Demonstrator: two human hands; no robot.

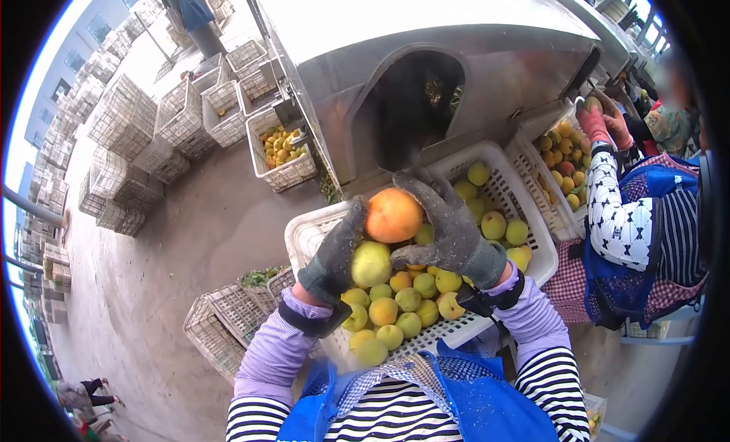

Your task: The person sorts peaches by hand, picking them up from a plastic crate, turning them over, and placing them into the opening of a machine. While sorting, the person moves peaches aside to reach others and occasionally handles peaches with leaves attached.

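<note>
Both my hands wear dark, dirty gloves and meet over a white crate (547, 269) of yellow-green peaches (407, 298). My left hand (334, 253) is closed around the left side of a yellow-green peach (371, 264), its fingertips reaching up beside a large orange peach (394, 215). Fingers and thumb of my right hand (455, 228) curve about the right side of that orange peach, the thumb lying below it near the yellow-green one. The palm-side contacts are partly hidden.
Beyond the crate stands a metal machine (319, 92) with a dark opening (418, 100). A co-worker (639, 229) at right handles fruit over another crate (525, 168). Stacked crates (125, 115) fill the left background; a peach-filled crate (285, 176) sits on the floor.
</note>
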